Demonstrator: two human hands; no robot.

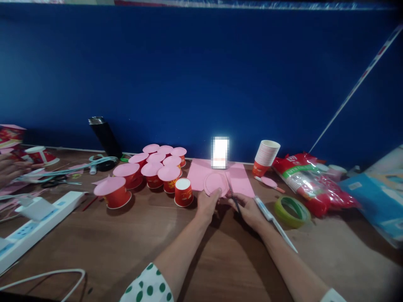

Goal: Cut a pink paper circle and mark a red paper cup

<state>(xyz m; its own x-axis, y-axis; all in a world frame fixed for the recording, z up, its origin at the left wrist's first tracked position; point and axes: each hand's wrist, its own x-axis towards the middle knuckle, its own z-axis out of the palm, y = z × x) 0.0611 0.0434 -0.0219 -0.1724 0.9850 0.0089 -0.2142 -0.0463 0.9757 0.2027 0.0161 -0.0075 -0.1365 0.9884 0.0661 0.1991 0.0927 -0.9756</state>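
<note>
My left hand is closed on a round piece of pink paper, its thumb lying over the lower edge. A paler ring shows just inside the paper's rim. Close beside it, my right hand grips what look like scissors, slim and dark-handled, pointing away from me along the paper's right side. The fingers cover much of the handles. Beneath both lies a larger pink sheet. Left of my hands stands an upside-down red paper cup with a white base on top.
Several red cups topped with pink discs stand left. A black bottle and power strip lie beyond. A bright phone leans behind. Rightward are stacked cups, a white cutter, green tape; another person's hand shows far left.
</note>
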